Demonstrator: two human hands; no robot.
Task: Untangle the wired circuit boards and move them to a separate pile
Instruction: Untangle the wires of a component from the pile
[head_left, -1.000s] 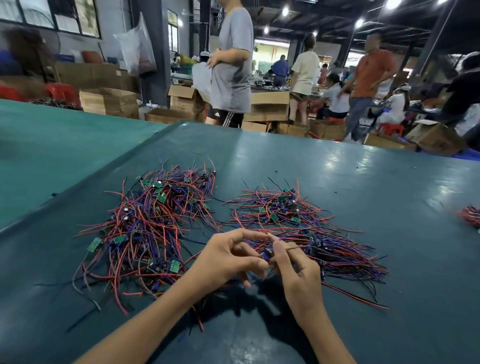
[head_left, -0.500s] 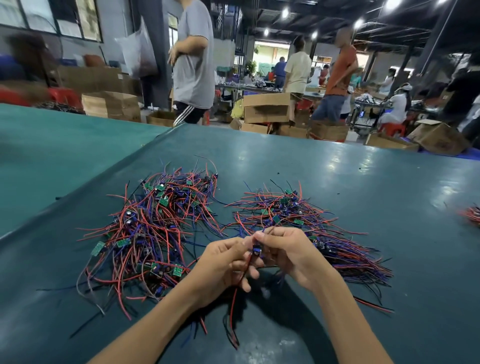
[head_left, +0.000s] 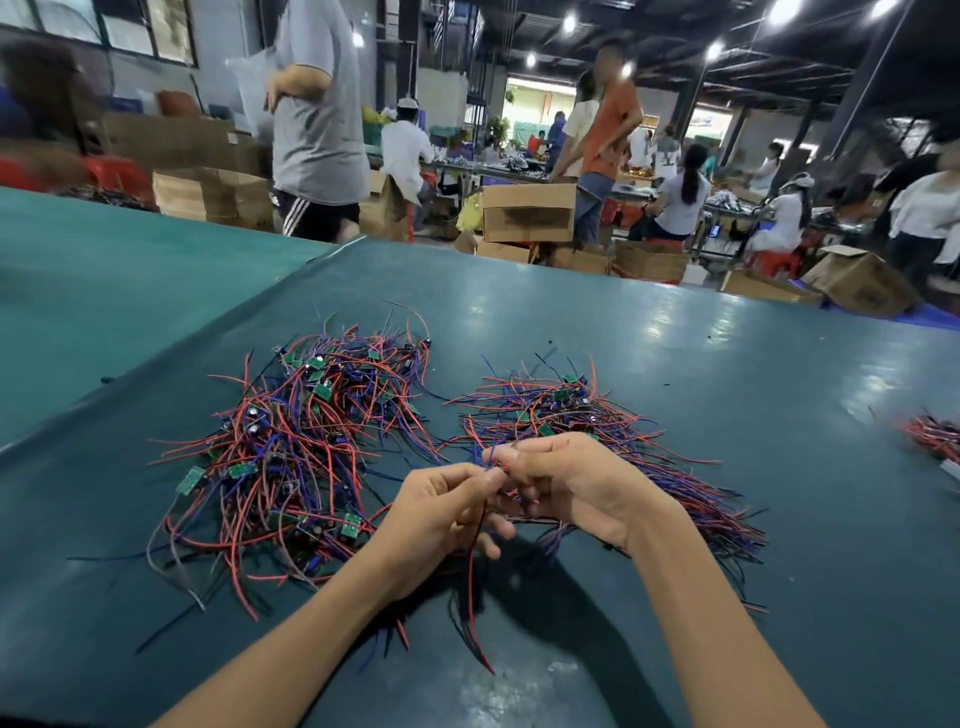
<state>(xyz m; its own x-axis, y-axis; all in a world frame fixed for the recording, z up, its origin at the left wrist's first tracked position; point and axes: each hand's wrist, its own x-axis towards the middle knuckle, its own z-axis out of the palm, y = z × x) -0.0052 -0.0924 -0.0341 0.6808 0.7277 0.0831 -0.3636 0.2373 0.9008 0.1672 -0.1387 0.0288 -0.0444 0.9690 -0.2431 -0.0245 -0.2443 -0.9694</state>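
A tangled heap of red, blue and black wires with small green circuit boards (head_left: 301, 441) lies on the dark green table (head_left: 753, 519), left of my hands. A flatter, combed-out pile of wired boards (head_left: 597, 415) lies to the right, partly behind my right hand. My left hand (head_left: 441, 514) and my right hand (head_left: 576, 483) meet fingertip to fingertip above the table between the piles. Both pinch one wired circuit board; its red and black wires (head_left: 475, 613) hang down below my left hand. The board itself is hidden by my fingers.
A small bundle of red wires (head_left: 935, 434) lies at the table's right edge. A lighter green table (head_left: 104, 291) adjoins on the left. Beyond the far edge stand cardboard boxes (head_left: 530, 210) and several people, walking or seated.
My hands have come together and risen slightly with a wired board pulled free; its wires now dangle lower below my left hand. People in the background have walked leftward.
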